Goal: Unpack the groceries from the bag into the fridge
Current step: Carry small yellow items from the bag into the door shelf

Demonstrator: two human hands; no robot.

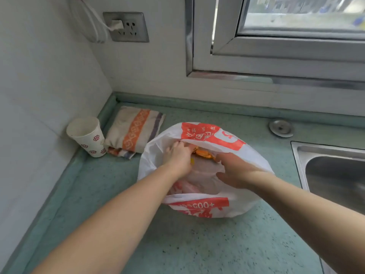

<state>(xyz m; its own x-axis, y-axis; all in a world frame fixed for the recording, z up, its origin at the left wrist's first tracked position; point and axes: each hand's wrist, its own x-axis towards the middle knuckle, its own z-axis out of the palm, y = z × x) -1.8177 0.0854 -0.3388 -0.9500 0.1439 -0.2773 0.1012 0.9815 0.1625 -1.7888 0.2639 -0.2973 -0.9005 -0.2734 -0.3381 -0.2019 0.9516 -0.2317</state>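
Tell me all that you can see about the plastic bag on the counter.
The plastic bag is thin, white and crinkled, with red-orange print on its far and near sides. It sits on the green counter, left of the sink, its mouth open upward. The left hand grips its far rim; the right hand reaches into the mouth. Orange packaging shows inside.

Looked like a home kitchen: green speckled counter (197, 244), steel sink (331, 175) at 3 o'clock, wall outlet (126, 26) at 11, window (296, 26) at 1.

A paper cup (87, 136) stands beside a folded striped towel (134, 130) in the counter's (197, 244) corner; steel sink (333, 171) at right.
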